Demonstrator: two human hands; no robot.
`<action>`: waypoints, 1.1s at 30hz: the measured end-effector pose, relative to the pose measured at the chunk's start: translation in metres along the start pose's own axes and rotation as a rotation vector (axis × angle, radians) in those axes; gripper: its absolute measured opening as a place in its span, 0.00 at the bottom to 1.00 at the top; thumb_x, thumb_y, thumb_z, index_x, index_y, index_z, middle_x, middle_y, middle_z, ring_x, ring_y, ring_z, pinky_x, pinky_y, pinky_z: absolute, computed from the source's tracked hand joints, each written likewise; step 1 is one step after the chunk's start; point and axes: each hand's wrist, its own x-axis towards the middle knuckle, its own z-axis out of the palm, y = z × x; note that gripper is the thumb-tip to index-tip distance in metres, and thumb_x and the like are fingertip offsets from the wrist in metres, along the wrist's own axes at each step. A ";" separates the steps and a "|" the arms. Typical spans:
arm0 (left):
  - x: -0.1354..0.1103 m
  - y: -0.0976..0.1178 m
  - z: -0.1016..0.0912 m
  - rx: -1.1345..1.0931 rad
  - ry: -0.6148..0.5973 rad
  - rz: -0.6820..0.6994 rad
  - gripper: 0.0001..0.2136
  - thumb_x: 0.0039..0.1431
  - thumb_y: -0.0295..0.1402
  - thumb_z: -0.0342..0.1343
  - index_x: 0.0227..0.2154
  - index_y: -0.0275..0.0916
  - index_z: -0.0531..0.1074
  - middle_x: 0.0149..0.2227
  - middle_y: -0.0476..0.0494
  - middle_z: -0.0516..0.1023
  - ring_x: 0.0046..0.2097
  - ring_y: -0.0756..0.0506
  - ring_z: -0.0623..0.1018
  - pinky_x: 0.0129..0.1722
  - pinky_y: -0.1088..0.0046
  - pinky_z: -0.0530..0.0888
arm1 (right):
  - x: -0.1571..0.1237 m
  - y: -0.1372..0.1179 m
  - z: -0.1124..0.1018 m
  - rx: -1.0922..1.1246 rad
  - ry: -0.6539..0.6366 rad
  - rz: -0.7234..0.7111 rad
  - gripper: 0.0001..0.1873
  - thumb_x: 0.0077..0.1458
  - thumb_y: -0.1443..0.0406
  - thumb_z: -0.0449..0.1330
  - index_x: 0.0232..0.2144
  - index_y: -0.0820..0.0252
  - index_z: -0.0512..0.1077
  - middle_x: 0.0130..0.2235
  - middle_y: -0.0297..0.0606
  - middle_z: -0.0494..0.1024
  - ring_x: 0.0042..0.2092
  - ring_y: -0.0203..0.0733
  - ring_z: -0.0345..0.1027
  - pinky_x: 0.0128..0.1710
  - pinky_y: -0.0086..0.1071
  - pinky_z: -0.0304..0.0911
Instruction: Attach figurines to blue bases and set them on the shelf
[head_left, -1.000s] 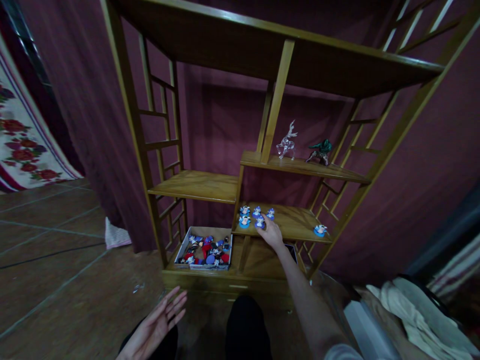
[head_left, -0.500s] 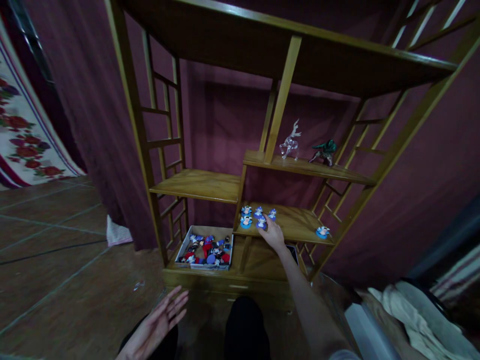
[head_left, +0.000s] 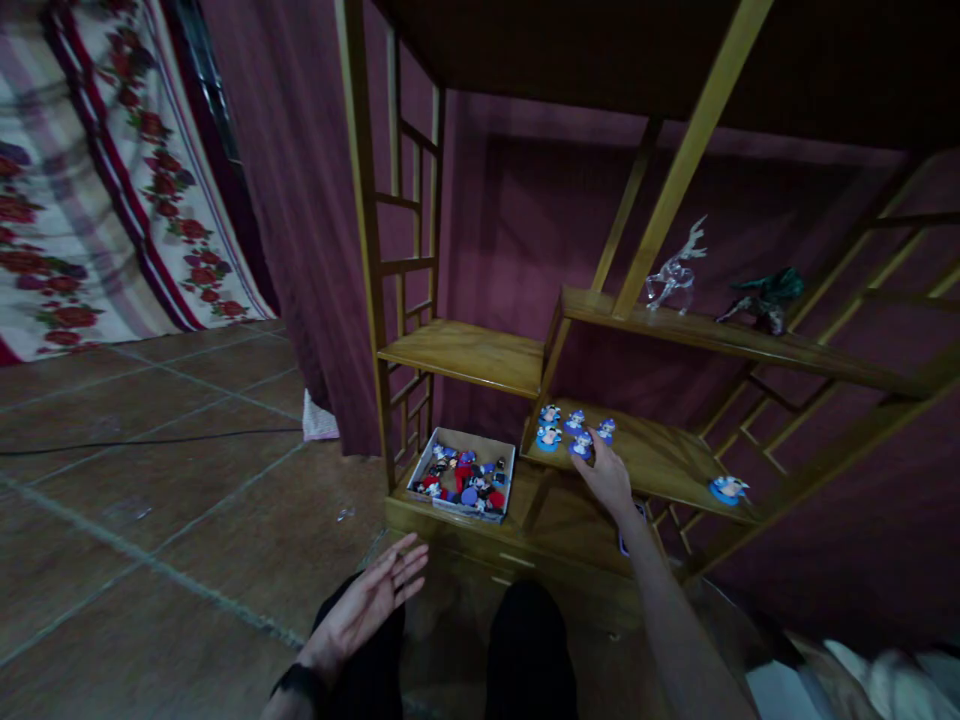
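My right hand reaches onto the lower right shelf, its thumb and fingers closed around the right side of a small purple figurine that stands upright. Just behind are a second purple figurine and a third purple figurine. To the left stand two blue-based figurines, a front one and a rear one. Farther right on that shelf is another blue-based figurine. My left hand hovers over my left knee, palm turned up, fingers stretched out and nothing in it.
A shallow cardboard box of mixed small figurines sits on the bottom shelf at left. Above, a clear glass deer and a dark green ornament stand on a higher shelf. A wooden post rises beside the deer.
The view has swung left and slightly down, so the rack appears farther right. My right hand stays at the same purple figurine. The left hand remains open.
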 end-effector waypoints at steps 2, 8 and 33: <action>0.000 0.001 0.002 -0.011 0.001 0.000 0.21 0.60 0.36 0.46 0.56 0.42 0.63 0.60 0.35 0.61 0.62 0.40 0.57 0.59 0.55 0.50 | -0.001 0.001 0.001 -0.012 0.007 -0.006 0.33 0.53 0.55 0.52 0.58 0.58 0.53 0.55 0.44 0.67 0.54 0.50 0.63 0.51 0.42 0.57; 0.001 0.004 0.009 -0.019 0.000 -0.015 0.21 0.59 0.36 0.48 0.55 0.42 0.62 0.59 0.36 0.62 0.61 0.39 0.58 0.58 0.54 0.50 | -0.003 0.001 0.002 -0.047 0.015 -0.024 0.32 0.54 0.54 0.51 0.59 0.58 0.52 0.54 0.45 0.68 0.52 0.49 0.65 0.49 0.41 0.59; 0.008 -0.001 0.006 0.023 0.049 -0.022 0.12 0.45 0.15 0.50 0.30 0.37 0.68 0.19 0.55 0.60 0.20 0.55 0.60 0.22 0.78 0.58 | -0.006 -0.003 0.003 -0.068 0.046 -0.054 0.32 0.56 0.56 0.50 0.60 0.59 0.50 0.56 0.45 0.66 0.54 0.50 0.62 0.52 0.42 0.56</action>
